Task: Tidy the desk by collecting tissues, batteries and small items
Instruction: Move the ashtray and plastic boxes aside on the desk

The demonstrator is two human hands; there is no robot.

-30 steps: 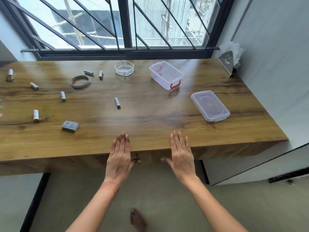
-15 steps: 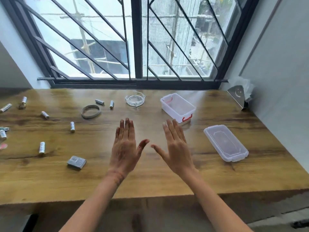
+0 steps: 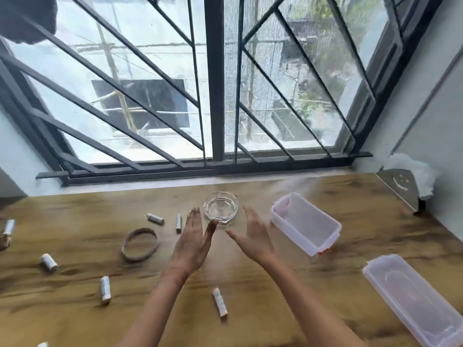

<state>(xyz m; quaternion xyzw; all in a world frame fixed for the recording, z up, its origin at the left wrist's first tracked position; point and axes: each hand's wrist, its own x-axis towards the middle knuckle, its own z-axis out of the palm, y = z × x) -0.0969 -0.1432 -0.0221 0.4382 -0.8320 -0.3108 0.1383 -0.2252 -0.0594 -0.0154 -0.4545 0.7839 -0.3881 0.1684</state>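
Battery (image 3: 178, 222) lies just left of the outstretched left fingers (image 3: 195, 221).

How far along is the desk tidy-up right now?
Nothing collected yet: the clear bin is empty, lid off beside it. In hand: nothing; left hand and right hand hover open by the glass ashtray. Remaining: scattered batteries, the band.

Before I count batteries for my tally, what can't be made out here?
Head view:
- Bottom-left battery: cut off by the frame edge.
- Bundle at left edge: cut off, unidentifiable.
- Label on the nearest battery: blurred, unreadable.
- Clear lid: corner cut off at right edge.
- Tissues: partly behind the metal holder.
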